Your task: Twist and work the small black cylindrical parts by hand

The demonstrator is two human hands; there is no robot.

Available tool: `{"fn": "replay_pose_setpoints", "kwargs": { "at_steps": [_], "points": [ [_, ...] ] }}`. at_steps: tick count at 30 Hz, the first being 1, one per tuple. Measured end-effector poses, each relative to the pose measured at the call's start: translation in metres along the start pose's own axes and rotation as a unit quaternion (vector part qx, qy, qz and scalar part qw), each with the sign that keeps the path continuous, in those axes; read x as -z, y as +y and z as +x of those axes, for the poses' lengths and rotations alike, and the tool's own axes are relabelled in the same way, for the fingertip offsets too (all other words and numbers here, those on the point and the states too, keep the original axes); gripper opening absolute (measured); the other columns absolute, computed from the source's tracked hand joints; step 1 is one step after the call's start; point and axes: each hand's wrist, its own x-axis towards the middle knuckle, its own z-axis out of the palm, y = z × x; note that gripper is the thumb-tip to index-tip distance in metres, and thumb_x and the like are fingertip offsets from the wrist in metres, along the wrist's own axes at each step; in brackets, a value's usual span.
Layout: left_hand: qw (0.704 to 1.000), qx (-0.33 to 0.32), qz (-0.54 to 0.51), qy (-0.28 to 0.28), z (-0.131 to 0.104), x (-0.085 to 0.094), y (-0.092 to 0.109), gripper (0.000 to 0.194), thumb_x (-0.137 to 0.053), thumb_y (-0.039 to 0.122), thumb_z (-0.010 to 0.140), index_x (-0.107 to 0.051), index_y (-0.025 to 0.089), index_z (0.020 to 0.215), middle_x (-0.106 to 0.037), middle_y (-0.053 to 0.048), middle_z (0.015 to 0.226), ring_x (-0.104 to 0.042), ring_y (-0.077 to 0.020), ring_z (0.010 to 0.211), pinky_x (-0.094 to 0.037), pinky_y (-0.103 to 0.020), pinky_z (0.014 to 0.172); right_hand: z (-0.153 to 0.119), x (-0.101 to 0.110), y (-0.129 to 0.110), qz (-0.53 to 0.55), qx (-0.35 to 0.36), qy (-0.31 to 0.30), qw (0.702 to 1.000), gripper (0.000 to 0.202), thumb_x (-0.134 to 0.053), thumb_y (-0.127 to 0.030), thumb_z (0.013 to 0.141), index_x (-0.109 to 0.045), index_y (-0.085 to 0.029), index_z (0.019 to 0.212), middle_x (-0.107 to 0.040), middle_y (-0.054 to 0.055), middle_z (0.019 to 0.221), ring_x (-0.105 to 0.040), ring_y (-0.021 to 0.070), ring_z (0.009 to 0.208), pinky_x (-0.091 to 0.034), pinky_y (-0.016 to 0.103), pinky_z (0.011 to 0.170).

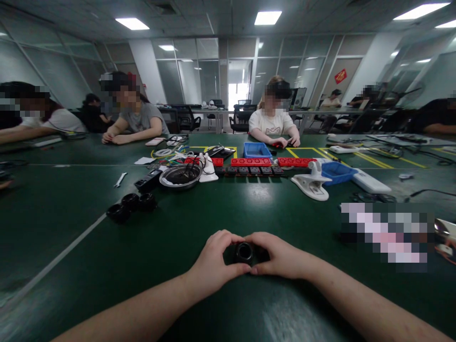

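Black hollow cylinder [244,253] between the curled left fingers [231,238] and curled right fingers [262,239], near their tips, actual grip unclear.

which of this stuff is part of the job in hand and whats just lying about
In the job:
black part, between left hand and right hand
perhaps the three black cups, also dark and round

Apparently just lying about:
wrench
metal bowl
white clamp
red strips

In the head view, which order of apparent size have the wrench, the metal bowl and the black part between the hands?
1. Metal bowl
2. Black part; nearer the camera, so true size is unsure
3. Wrench
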Motion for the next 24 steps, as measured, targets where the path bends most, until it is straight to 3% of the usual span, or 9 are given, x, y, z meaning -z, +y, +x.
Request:
{"fn": "replay_pose_setpoints", "kwargs": {
  "at_steps": [4, 10, 13, 18, 21, 24],
  "points": [
    [0.998, -0.021, -0.046, -0.045, 0.002, 0.002, -0.002, 0.042, -0.069, 0.027, 0.065, -0.056, 0.025, 0.105, -0.054, -0.001, 0.091, -0.051, -0.0168, 0.087, -0.04, -0.029, 0.078, 0.0, 0.003, 0.004, -0.002, 0.02, -0.028, 0.999, 0.03, -0.067, -0.023, 0.066, -0.058, -0.015, 0.093, -0.054, 0.002, 0.084, -0.049, 0.0158, 0.077, -0.038, 0.025, 0.067],
    [0.997, -0.002, -0.065, -0.048, 0.003, 0.002, -0.001, 0.043, -0.071, 0.025, 0.063, -0.056, 0.023, 0.103, -0.054, -0.001, 0.091, -0.05, -0.016, 0.084, -0.041, -0.027, 0.075, 0.001, 0.003, 0.007, 0.017, 0.014, -0.034, 0.999, 0.028, -0.067, -0.02, 0.066, -0.058, -0.016, 0.093, -0.054, 0.001, 0.084, -0.049, 0.0146, 0.076, -0.037, 0.024, 0.066],
    [0.998, 0.014, -0.059, -0.032, 0.002, 0.0, 0.0, 0.039, -0.073, 0.026, 0.06, -0.058, 0.021, 0.095, -0.054, 0.0, 0.088, -0.05, -0.0162, 0.081, -0.041, -0.027, 0.072, 0.002, -0.003, 0.003, 0.007, -0.031, -0.006, 0.999, 0.03, -0.071, -0.025, 0.062, -0.058, -0.017, 0.087, -0.053, -0.001, 0.079, -0.049, 0.0137, 0.071, -0.036, 0.022, 0.061],
    [0.998, 0.054, -0.036, 0.018, 0.0, -0.004, 0.001, 0.041, -0.075, 0.026, 0.056, -0.057, 0.02, 0.092, -0.052, -0.001, 0.087, -0.049, -0.0169, 0.081, -0.041, -0.029, 0.072, 0.003, -0.016, -0.006, -0.1, -0.086, 0.078, 0.988, 0.04, -0.07, -0.047, 0.057, -0.053, -0.015, 0.075, -0.052, 0.0, 0.07, -0.046, 0.0146, 0.064, -0.031, 0.023, 0.052],
    [0.999, 0.041, -0.034, 0.006, 0.001, -0.003, 0.001, 0.04, -0.073, 0.023, 0.058, -0.057, 0.02, 0.094, -0.052, 0.0, 0.087, -0.049, -0.0165, 0.08, -0.041, -0.028, 0.071, 0.002, -0.015, -0.007, -0.105, -0.064, 0.073, 0.99, 0.047, -0.069, -0.051, 0.057, -0.055, -0.015, 0.084, -0.055, 0.002, 0.074, -0.048, 0.0166, 0.068, -0.033, 0.024, 0.056],
    [0.999, 0.026, -0.038, -0.021, 0.003, 0.001, 0.002, 0.039, -0.071, 0.023, 0.061, -0.057, 0.022, 0.097, -0.053, 0.0, 0.087, -0.05, -0.016, 0.079, -0.041, -0.027, 0.068, 0.0, -0.006, -0.005, -0.067, -0.025, 0.037, 0.997, 0.049, -0.072, -0.043, 0.058, -0.056, -0.017, 0.095, -0.056, 0.001, 0.081, -0.05, 0.0167, 0.073, -0.036, 0.026, 0.063]
  ]
}}
